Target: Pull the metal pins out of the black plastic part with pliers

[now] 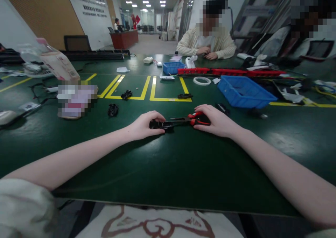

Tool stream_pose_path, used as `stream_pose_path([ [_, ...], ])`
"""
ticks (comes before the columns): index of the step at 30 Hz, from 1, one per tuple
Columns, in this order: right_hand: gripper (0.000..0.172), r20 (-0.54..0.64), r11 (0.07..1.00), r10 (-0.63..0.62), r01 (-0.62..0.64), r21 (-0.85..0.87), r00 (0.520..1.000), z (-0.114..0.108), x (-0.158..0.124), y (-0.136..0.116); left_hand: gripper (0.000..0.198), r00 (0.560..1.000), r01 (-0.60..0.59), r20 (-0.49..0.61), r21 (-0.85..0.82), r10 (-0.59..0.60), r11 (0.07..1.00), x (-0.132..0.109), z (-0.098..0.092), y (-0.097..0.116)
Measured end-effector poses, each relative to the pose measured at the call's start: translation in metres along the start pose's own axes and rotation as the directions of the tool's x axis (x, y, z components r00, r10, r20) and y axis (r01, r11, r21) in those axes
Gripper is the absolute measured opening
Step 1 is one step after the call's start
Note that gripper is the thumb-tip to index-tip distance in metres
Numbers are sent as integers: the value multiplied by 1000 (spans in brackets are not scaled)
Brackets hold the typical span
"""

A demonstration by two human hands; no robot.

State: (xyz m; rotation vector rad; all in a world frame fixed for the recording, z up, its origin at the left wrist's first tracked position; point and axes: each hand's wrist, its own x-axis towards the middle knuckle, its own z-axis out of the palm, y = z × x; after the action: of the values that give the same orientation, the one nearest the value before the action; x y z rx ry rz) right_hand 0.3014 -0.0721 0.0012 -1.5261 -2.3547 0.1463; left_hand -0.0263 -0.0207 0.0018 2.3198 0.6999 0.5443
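Observation:
My left hand (147, 126) is closed around a small black plastic part (165, 125), thumb on the near side and fingers over the far side. In my right hand (216, 120) are needle-nose pliers (190, 119) with red and black handles. Their jaws are spread and point left, with the tips at the right end of the black part; whether they touch it I cannot tell. Other black plastic parts lie beyond my hands: one (113, 110) to the left, one (126, 94) by the yellow tape, and one (185, 96) on the tape line.
A blue bin (245, 92) stands beyond my right hand, with a dark part (222, 108) near it. A white tape ring (202, 81) and a smaller blue bin (172, 68) lie farther back. A phone (78, 103) and a bottle (56, 61) are at left. A person (207, 42) sits opposite.

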Motion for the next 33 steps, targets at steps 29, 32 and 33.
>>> stream_pose_path([
  [29,28,-287,996,-10,35,82,958,8,-15,-44,56,999,-26,42,-78,29,997,0,10,-13],
  [32,32,-242,995,-65,82,60,968,7,-16,-49,57,998,-31,56,-76,35,997,-1,8,-10],
  [33,33,-231,994,-79,94,54,970,6,-17,-49,56,997,-35,63,-80,40,996,-2,8,-9],
])
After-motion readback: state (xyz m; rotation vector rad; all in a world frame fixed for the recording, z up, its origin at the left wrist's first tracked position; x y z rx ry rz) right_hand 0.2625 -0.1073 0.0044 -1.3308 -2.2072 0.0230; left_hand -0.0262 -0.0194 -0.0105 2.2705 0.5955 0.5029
